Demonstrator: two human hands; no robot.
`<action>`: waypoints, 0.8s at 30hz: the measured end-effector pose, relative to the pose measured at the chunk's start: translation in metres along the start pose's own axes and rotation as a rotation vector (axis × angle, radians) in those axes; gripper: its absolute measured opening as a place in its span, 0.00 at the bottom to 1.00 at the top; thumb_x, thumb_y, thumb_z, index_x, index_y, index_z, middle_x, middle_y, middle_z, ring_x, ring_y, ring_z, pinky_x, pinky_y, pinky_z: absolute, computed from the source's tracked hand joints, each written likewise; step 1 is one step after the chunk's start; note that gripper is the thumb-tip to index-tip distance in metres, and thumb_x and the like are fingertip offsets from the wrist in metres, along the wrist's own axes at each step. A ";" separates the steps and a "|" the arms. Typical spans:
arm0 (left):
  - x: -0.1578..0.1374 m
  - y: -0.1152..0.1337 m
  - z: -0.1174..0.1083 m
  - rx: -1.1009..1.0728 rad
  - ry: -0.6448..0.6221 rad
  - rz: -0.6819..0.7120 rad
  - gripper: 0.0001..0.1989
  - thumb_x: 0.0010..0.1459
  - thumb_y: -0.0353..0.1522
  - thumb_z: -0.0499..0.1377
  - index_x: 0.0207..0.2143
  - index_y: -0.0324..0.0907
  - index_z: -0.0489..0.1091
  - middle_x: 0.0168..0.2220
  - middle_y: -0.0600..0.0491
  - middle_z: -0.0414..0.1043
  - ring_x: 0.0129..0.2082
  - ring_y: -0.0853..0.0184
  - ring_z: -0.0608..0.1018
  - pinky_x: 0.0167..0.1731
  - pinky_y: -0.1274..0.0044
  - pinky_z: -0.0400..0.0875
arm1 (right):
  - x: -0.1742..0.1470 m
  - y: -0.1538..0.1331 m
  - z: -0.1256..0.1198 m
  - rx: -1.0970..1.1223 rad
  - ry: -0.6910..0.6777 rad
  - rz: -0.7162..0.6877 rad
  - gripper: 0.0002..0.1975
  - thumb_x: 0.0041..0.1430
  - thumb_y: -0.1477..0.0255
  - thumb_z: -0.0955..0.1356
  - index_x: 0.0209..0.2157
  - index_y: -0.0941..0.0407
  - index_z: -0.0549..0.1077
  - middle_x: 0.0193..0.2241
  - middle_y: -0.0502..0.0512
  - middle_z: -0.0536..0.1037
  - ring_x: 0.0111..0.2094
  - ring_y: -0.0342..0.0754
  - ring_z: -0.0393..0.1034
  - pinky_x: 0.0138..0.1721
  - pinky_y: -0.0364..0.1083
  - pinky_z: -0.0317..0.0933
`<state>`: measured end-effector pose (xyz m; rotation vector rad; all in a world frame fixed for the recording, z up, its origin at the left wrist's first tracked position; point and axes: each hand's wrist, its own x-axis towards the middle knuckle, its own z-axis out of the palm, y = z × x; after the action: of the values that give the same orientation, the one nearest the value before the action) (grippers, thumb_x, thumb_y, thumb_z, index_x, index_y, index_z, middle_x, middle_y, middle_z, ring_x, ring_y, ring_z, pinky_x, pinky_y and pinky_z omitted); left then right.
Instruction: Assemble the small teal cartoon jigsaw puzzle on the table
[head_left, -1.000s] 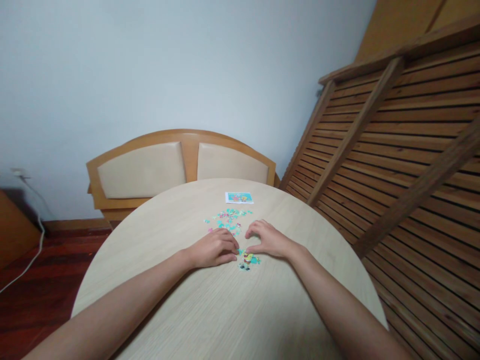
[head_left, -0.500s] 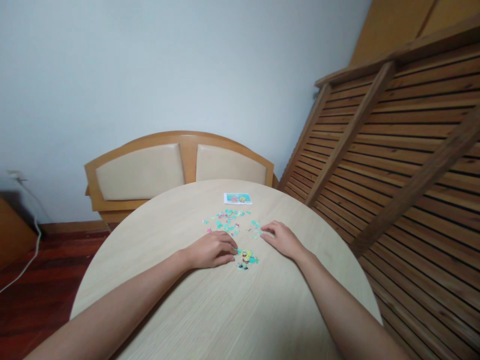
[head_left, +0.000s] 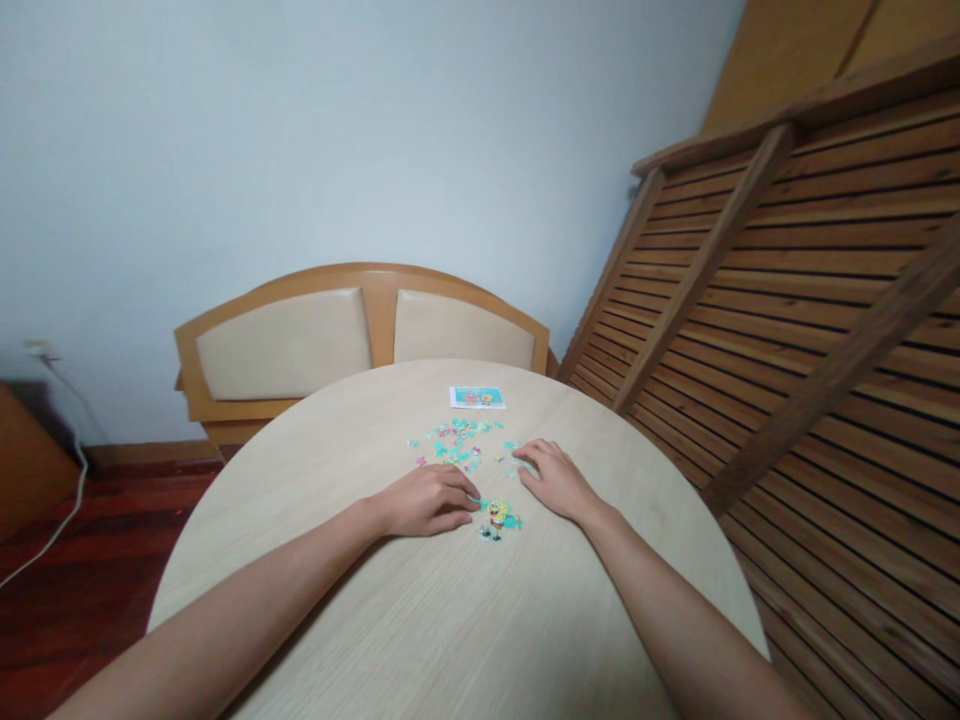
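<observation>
A partly joined jigsaw puzzle (head_left: 496, 514), with a yellow cartoon figure and teal pieces around it, lies flat on the table. At its left edge rests my left hand (head_left: 429, 499), fingers loosely bent, thumb apart from them, nothing visible in its grasp. My right hand (head_left: 555, 480) is up and to the right of the joined part. Its thumb and forefinger are apart, and its fingertips are over a few loose pieces that it partly covers. Beyond my left hand are scattered several loose puzzle pieces (head_left: 459, 432), mostly teal with some pink.
A picture card (head_left: 478, 398) with the cartoon scene lies farther back on the round wooden table (head_left: 360, 610). Behind the table stands a padded headboard (head_left: 289, 340). A slatted wooden panel (head_left: 750, 300) leans on the right. A white cable (head_left: 75, 490) hangs at left.
My right hand has moved slightly left, over the loose pieces near it. My left hand stays at the edge of the joined part. The view has shifted a little.
</observation>
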<state>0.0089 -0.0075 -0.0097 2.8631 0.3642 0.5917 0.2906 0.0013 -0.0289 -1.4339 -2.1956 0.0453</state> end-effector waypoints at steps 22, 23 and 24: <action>-0.004 -0.009 -0.002 0.221 0.122 -0.349 0.10 0.65 0.32 0.52 0.43 0.43 0.72 0.43 0.49 0.75 0.45 0.62 0.75 0.48 0.71 0.69 | -0.001 -0.004 0.004 0.042 -0.046 -0.051 0.14 0.66 0.74 0.62 0.48 0.56 0.76 0.50 0.58 0.77 0.52 0.53 0.68 0.56 0.53 0.60; -0.005 -0.012 -0.003 0.255 0.145 -0.404 0.10 0.64 0.32 0.53 0.42 0.43 0.72 0.42 0.48 0.75 0.45 0.61 0.75 0.47 0.71 0.69 | -0.001 -0.003 0.004 0.041 -0.046 -0.048 0.14 0.65 0.75 0.62 0.48 0.56 0.76 0.50 0.59 0.77 0.52 0.53 0.68 0.57 0.53 0.60; -0.007 -0.014 -0.004 0.283 0.164 -0.453 0.09 0.63 0.32 0.53 0.42 0.43 0.72 0.42 0.48 0.75 0.44 0.61 0.75 0.46 0.71 0.69 | -0.001 -0.002 0.003 0.040 -0.046 -0.045 0.15 0.65 0.75 0.62 0.48 0.57 0.75 0.49 0.59 0.77 0.52 0.53 0.68 0.57 0.53 0.60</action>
<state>-0.0014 0.0050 -0.0122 2.8388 1.1681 0.7297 0.2878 -0.0001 -0.0318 -1.3742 -2.2500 0.1074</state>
